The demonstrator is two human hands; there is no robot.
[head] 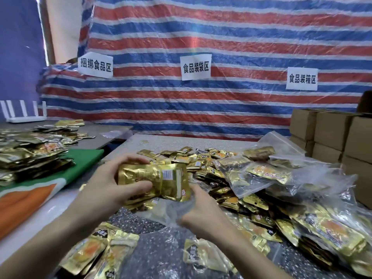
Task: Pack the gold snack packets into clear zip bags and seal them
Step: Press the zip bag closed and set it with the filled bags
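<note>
left hand (108, 185) gripping gold packets (159, 178), right hand (200, 215) holding clear bag (168, 211), heap (203, 160) beside

A single wide-angle camera on the person's head looks forward and down over a speckled table (171, 142). It sits close — both forearms enter from the bottom edge, and the left hand (108, 186), gripping gold snack packets (161, 180), meets the right hand (201, 212), on a clear zip bag (161, 214), at mid-frame. Straight ahead it faces a striped tarp (221, 37); a white router (24, 114) marks the left edge, cardboard boxes (332, 133) the right. The lens bends the stripes toward the borders.
</note>
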